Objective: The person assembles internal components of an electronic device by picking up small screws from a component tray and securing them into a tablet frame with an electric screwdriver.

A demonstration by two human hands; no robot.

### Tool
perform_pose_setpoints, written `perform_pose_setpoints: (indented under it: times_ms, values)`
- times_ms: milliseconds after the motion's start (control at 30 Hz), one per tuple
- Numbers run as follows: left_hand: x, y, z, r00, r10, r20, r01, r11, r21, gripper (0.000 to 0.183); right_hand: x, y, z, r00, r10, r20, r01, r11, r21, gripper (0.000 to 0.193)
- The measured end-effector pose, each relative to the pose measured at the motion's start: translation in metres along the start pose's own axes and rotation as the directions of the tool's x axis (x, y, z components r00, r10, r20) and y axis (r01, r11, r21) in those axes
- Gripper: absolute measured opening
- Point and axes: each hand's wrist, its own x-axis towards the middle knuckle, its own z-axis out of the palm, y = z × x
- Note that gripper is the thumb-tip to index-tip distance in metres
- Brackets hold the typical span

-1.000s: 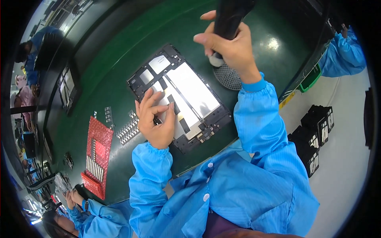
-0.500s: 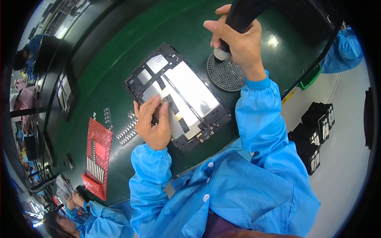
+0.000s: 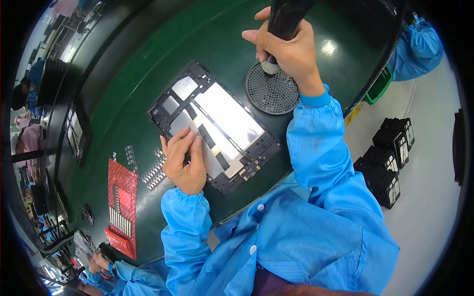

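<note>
hidden: top of the black electric screwdriver (image 3: 284,22) cut off by the rim; its tip hidden behind the right hand (image 3: 291,52)
right hand: closed around screwdriver, over round perforated screw tray (image 3: 273,91)
left hand (image 3: 185,163): fingers flat, loosely open, pressing on opened tablet chassis (image 3: 215,123), mid-surface
count: 1 tablet, 1 tray, 1 red bubble-wrap pack (image 3: 122,197)
surface (image 3: 148,64): dark green mat
room: black boxes (image 3: 387,158) on pale floor
</note>
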Motion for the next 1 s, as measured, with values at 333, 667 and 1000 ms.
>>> perform_pose_setpoints:
  times_ms: [333,667,1000]
  values:
    - [-0.004,-0.006,-0.005,1.0,0.024,0.006,-0.024,1.0,0.013,0.023,-0.001,0.004,0.003,0.999,0.038,0.02,-0.038,0.999,-0.003,0.023]
    - [0.002,-0.029,-0.044,0.906,-0.379,-0.186,0.337,0.915,-0.221,0.013,-0.004,-0.001,0.004,0.993,0.108,-0.05,-0.109,0.994,-0.029,0.03]
    - [0.011,-0.015,-0.051,0.829,-0.549,0.109,0.542,0.74,-0.399,0.012,-0.003,0.002,-0.003,0.999,-0.042,0.013,0.04,0.99,0.137,0.032]
